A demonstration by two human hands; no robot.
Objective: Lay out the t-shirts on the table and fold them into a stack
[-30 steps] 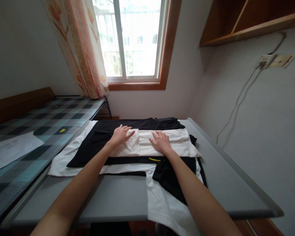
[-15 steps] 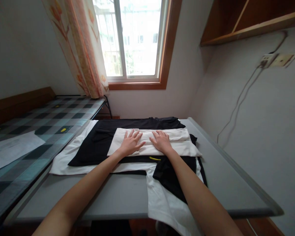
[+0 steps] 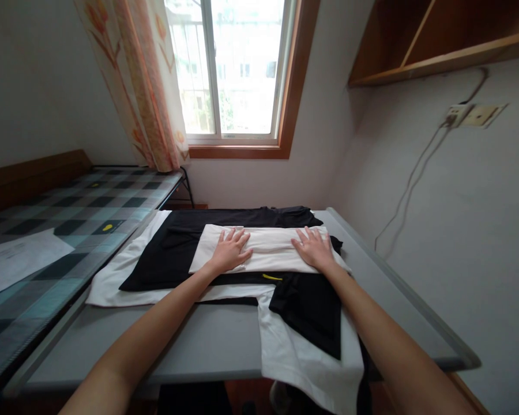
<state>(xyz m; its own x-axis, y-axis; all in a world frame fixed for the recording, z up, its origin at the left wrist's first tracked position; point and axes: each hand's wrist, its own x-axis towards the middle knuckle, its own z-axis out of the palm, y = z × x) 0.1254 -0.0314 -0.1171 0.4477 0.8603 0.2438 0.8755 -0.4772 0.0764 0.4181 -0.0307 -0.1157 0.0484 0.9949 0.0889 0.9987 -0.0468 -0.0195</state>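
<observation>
A white garment point(image 3: 268, 253), folded into a long flat strip, lies across the stack of clothes. My left hand point(image 3: 230, 251) rests flat near its left end, fingers spread. Toward the right end, my right hand point(image 3: 315, 249) also lies flat on the cloth with its fingers apart. Underneath is a black shirt point(image 3: 155, 259) with a small yellow mark by its lower edge, and its black sleeve point(image 3: 311, 311) points toward me. A white shirt point(image 3: 294, 357) is spread below that, its sleeve hanging over the table's front edge.
The clothes lie on a grey table point(image 3: 216, 340). To the left stands a bed with a checked mattress point(image 3: 125, 199) and paper point(image 3: 21, 259) on it. A curtain point(image 3: 155, 98) hangs by the window; a wooden shelf point(image 3: 450, 60) and a socket with a cord point(image 3: 456, 115) are on the right wall.
My right hand has slid to the right along the folded white garment. My left hand stays in place. The view has turned slightly to the right.
</observation>
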